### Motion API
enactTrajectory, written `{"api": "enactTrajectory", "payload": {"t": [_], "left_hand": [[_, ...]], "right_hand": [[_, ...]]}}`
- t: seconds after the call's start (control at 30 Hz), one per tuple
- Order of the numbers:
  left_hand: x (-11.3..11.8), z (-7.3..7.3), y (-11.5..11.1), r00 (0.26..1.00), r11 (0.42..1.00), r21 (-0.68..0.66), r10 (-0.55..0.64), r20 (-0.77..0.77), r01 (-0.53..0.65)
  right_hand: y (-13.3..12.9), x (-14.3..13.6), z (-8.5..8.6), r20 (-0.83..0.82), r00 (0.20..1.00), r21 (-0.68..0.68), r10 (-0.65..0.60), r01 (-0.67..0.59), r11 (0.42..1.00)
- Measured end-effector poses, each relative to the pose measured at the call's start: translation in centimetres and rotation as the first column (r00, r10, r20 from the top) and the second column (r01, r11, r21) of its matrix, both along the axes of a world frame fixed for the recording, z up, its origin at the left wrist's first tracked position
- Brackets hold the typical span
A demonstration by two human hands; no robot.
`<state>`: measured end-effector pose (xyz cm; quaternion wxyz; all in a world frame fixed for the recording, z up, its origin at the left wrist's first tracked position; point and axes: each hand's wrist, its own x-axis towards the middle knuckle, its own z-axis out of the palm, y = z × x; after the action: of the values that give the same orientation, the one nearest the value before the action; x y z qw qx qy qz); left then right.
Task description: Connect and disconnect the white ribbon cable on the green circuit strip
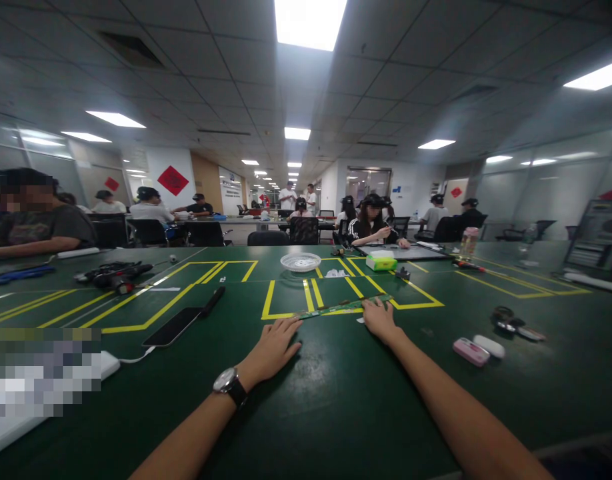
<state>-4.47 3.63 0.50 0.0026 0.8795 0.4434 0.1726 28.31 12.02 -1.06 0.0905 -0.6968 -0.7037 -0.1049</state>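
A long, thin green strip that looks like a circuit board (336, 307) lies slantwise on the green table, its right end farther away. My left hand (273, 347), with a watch on the wrist, rests flat with its fingertips at the strip's left end and the thumb spread apart. At the other end, the fingers of my right hand (379, 320) are bent over the strip and grip it. Beneath the right hand a small white piece (361, 321) shows. Yellow tape lines (281, 316) run just beyond the strip.
Ahead stands a white basket (301, 263), with small pale pieces (337, 273) and a green tissue pack (381, 261) to its right. A phone (173, 327) and power strip (103, 367) lie left; a pink case (471, 352) lies right. A person (371, 223) sits across the table.
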Motion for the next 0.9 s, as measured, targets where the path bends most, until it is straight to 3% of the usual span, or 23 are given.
{"api": "enactTrajectory", "payload": {"t": [0.27,0.4,0.53,0.7,0.9], "left_hand": [[-0.4,0.5,0.0,0.999,0.999,0.043,0.012,0.033,-0.013],[-0.4,1.0,-0.1,0.998,0.998,0.062,0.023,0.054,-0.026],[-0.4,1.4,-0.2,0.997,0.998,0.070,-0.008,0.075,0.003],[-0.5,1.5,-0.4,0.994,0.997,0.022,-0.080,0.075,0.078],[-0.5,1.1,-0.9,0.993,0.984,-0.128,-0.122,0.007,0.122]], "right_hand": [[0.1,0.8,0.5,-0.022,0.997,-0.067,0.068,-0.069,0.995],[-0.3,0.6,1.8,-0.042,0.975,-0.070,0.219,-0.222,0.973],[-1.0,-1.2,2.7,-0.081,0.915,-0.033,0.394,-0.398,0.917],[-3.1,-5.9,2.9,-0.151,0.754,0.006,0.639,-0.646,0.764],[-7.1,-11.1,3.0,-0.167,0.466,0.074,0.869,-0.873,0.483]]}}
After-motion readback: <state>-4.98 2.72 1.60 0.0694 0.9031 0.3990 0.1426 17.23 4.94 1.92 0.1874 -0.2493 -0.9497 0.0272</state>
